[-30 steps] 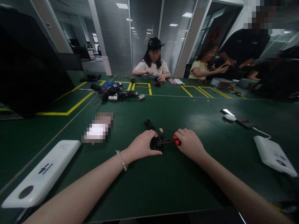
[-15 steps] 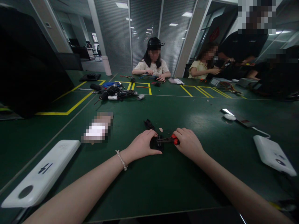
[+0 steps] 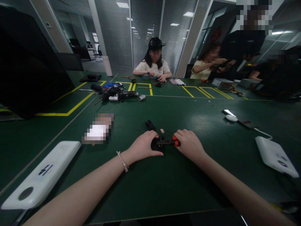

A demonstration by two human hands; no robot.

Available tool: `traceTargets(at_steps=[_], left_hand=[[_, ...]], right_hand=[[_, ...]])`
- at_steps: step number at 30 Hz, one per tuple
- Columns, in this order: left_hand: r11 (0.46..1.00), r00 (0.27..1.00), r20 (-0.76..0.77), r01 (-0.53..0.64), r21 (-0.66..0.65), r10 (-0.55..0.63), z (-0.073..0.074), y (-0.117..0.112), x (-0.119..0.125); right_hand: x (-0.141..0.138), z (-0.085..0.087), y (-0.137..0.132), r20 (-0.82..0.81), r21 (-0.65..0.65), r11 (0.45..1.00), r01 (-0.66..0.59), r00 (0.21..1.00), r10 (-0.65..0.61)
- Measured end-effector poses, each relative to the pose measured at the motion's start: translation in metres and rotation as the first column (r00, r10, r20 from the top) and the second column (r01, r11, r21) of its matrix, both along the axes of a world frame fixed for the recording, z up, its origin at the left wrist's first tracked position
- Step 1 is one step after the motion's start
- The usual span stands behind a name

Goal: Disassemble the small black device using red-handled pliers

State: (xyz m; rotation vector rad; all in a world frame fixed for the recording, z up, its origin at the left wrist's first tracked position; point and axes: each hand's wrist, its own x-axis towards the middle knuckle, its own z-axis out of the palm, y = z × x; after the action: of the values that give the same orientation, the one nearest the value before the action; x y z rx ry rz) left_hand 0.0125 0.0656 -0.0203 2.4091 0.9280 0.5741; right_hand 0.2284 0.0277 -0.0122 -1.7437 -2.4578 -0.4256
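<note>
Red handles mark the pliers (image 3: pixel 169 142), seen in the head view with their dark, slender nose lying over a small black part (image 3: pixel 155 145) on the green table (image 3: pixel 192 185). The pliers are probably rigid and moderately weighty for their size, best held by the red handles, where the grip should be sure. The black part looks light and stiff, perhaps hard plastic; its smooth sides could slip, so its 2 opposite edges seem the safest hold, clear of any delicate fittings. It is dark and squat, with small shiny bits near the plier tips; finer detail is too small to tell.

The left hand (image 3: pixel 144 143) is half open, fingers and thumb curved around the black part to steady it. The right hand (image 3: pixel 191 142) is closed around the red handles. Just beyond lie a black piece (image 3: pixel 150 125) and a pale scrap (image 3: pixel 162 131).
</note>
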Motion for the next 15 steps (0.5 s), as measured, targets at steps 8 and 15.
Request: traceTargets(at_steps=[8, 15], left_hand=[[1.0, 1.0, -0.004, -0.003, -0.001, 0.003, -0.0006, 0.0008, 0.0001], [1.0, 1.0, 0.0, -0.003, 0.013, 0.003, 0.0011, -0.0008, 0.0005]], right_hand=[[0.0023, -0.0022, 0.0016, 0.007, -0.001, 1.0, 0.011, 1.0, -0.011], [0.0031, -0.0007, -0.0002, 0.017, 0.004, 1.0, 0.005, 1.0, -0.005]])
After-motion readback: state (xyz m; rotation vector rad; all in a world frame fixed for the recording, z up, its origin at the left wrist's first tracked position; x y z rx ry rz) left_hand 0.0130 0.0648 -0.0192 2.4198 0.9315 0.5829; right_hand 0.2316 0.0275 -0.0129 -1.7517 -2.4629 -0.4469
